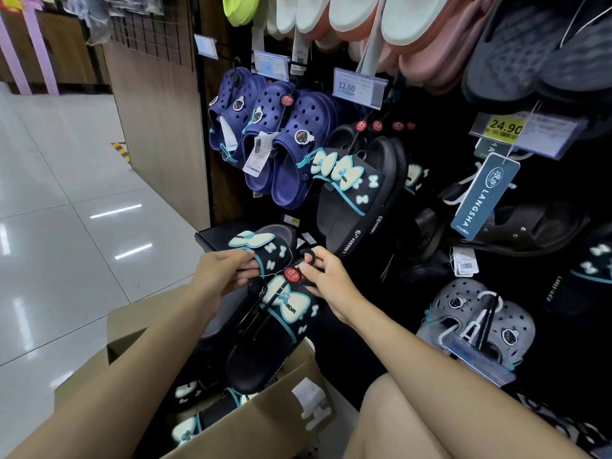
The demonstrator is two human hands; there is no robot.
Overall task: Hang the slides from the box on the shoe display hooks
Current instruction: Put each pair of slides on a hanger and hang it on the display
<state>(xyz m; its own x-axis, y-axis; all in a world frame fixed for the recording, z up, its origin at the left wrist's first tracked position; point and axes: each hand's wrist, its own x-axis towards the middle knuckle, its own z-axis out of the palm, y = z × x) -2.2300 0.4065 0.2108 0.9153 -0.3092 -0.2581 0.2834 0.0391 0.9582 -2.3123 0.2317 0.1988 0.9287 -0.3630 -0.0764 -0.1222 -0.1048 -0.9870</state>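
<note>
While the left hand (228, 273) grips one black bow slide (265, 250), the right hand (326, 276) pinches its hanger loop (309, 256) at frame centre, above the cardboard box (251, 422) lower left.

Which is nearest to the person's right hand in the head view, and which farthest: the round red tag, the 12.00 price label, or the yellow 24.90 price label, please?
From the right hand:
1. Round red tag, touching the fingertips, on the held black bow slides.
2. 12.00 price label, up on the display.
3. Yellow 24.90 price label, upper right.
</note>
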